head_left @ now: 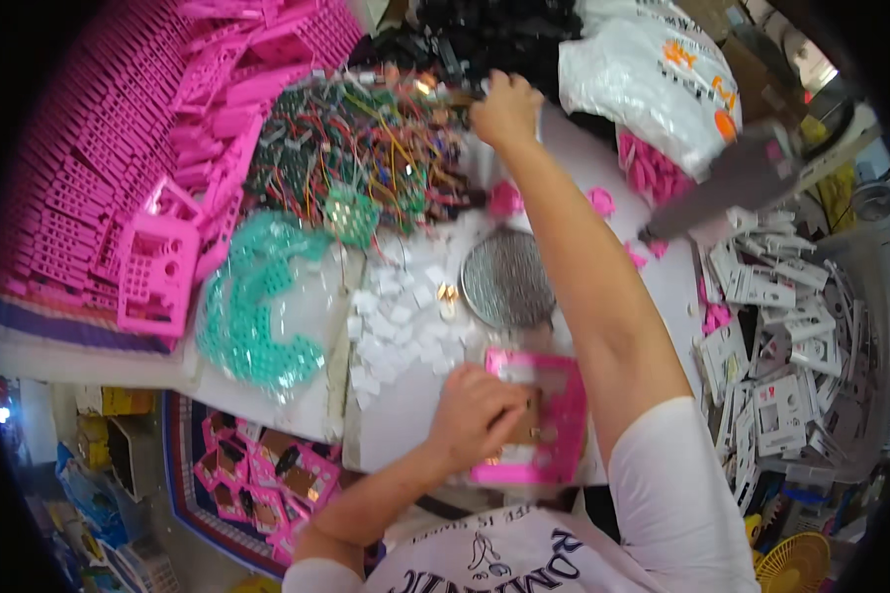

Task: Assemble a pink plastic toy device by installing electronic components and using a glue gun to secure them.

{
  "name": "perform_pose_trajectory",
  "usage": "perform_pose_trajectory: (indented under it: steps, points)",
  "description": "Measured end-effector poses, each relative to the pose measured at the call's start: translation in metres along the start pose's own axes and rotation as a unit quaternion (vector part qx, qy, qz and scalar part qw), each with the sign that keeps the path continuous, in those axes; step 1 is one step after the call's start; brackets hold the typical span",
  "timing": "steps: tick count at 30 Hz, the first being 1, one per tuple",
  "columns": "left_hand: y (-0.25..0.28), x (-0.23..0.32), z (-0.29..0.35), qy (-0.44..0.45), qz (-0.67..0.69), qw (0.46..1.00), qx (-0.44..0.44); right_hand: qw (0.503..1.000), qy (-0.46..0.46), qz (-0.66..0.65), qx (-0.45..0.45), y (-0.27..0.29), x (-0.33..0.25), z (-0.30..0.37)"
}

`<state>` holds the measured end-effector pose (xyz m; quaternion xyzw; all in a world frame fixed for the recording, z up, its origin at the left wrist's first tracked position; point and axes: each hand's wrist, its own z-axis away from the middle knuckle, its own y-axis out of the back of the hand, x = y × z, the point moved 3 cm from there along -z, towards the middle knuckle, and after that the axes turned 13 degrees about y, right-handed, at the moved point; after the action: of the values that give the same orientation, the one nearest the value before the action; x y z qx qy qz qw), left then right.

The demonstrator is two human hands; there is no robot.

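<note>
The left hand [480, 415] lay over the left side of a pink casing [566, 420], its fingers curled in; whether they gripped the rim or anything else, I could not tell. The casing rested on the white table [391, 435] close in front of the person, with a brownish part inside it, partly covered by the hand.

The right hand [507, 111] was stretched to the far side of the table, fingers bent downward, between a heap of wired circuit boards [356, 148] and a pile of black parts [494, 40] — what it held, if anything, could not be made out.

Between the hands sat a round dish [509, 280] of small, silvery pieces. Just left of it lay a few brass-coloured bits [448, 294], and beside those a scatter of small white squares [396, 336]. Further left was a clear bag of teal parts [262, 316], and beyond it a great stack of pink housings [89, 188].

On the right, a dark grey tool [727, 183] slanted near a white plastic bag [643, 84]. Lower down, white panels [781, 410] were heaped together; at lower left, more pink casings [257, 474] filled a container.
</note>
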<state>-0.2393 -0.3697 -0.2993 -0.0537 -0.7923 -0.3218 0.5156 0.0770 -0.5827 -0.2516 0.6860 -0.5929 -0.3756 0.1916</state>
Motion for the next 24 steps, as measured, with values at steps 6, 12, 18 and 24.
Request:
perform_pose_trajectory:
  steps: [6, 12, 18, 24]
  points:
    - [0.004, -0.002, 0.008, 0.021, 0.003, 1.000, 0.019, 0.974, 0.183, 0.133, 0.033, -0.036, 0.026, -0.129]
    - [-0.005, -0.014, 0.023, 0.001, 0.024, 1.000, 0.003, 0.895, 0.181, 0.259, -0.315, -0.081, -0.043, -0.194]
    - [-0.002, -0.013, 0.014, 0.011, 0.031, 0.999, 0.015, 0.828, 0.130, 0.300, -0.455, -0.079, 0.020, -0.171]
    - [0.006, -0.007, 0.002, 0.035, 0.051, 0.998, 0.010, 0.742, 0.201, 0.138, -0.624, -0.035, 0.024, -0.127]
